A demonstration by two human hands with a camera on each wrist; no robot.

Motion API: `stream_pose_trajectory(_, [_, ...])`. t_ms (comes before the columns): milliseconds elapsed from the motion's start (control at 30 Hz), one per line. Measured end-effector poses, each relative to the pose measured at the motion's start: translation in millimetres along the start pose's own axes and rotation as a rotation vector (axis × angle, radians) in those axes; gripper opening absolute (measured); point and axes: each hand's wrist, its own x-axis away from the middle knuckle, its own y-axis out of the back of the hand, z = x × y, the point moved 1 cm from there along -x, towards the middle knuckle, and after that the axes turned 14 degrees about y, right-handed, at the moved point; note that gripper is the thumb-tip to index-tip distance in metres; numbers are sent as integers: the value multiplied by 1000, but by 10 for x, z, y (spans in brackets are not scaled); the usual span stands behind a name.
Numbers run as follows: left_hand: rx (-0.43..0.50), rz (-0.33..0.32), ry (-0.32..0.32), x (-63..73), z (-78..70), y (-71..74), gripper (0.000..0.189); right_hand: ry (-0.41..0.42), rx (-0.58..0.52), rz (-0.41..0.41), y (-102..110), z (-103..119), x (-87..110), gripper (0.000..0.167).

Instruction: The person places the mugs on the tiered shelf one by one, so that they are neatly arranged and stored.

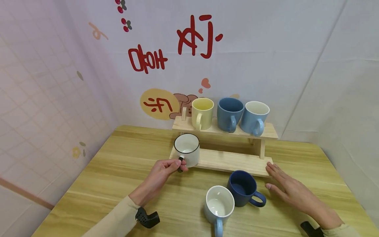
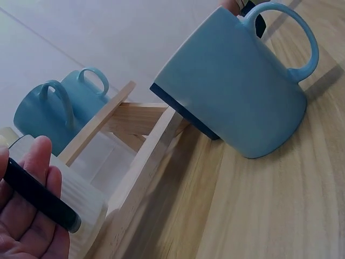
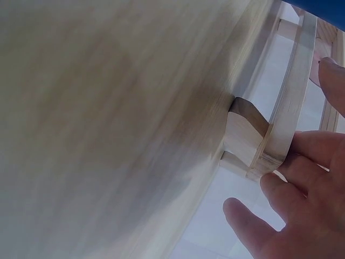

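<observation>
My left hand (image 1: 168,169) pinches the black handle (image 2: 40,197) of a white mug with a dark rim (image 1: 189,149). That mug is at the left end of the lower board of a two-tier wooden rack (image 1: 234,162); whether its base bears on the board I cannot tell. With fingers extended, my right hand (image 1: 291,189) touches the right end of the same board, and the right wrist view shows its fingertips (image 3: 294,156) against the wood. In front of the rack stand a navy mug (image 1: 241,187) and a light blue mug with a white inside (image 1: 219,204), close together.
On the upper board stand a yellow mug (image 1: 202,113), a medium blue mug (image 1: 229,115) and a light blue mug (image 1: 254,117), handles toward the front. The wooden table (image 1: 118,171) meets a printed white backdrop (image 1: 251,59) behind the rack.
</observation>
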Motion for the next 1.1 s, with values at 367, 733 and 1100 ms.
stream_pose_trajectory(367, [47,15,4,-189,4,-60,38,-8,-6,8,-13,-5,16,65])
stream_pose_trajectory(733, [3,10,3,-243,-5,-113,36,5,5,-6,-33,-27,23,66])
stream_pose_trajectory(1100, [9,19,6,-290,-1,-154,37,15,15,-14,-25,-34,18,66])
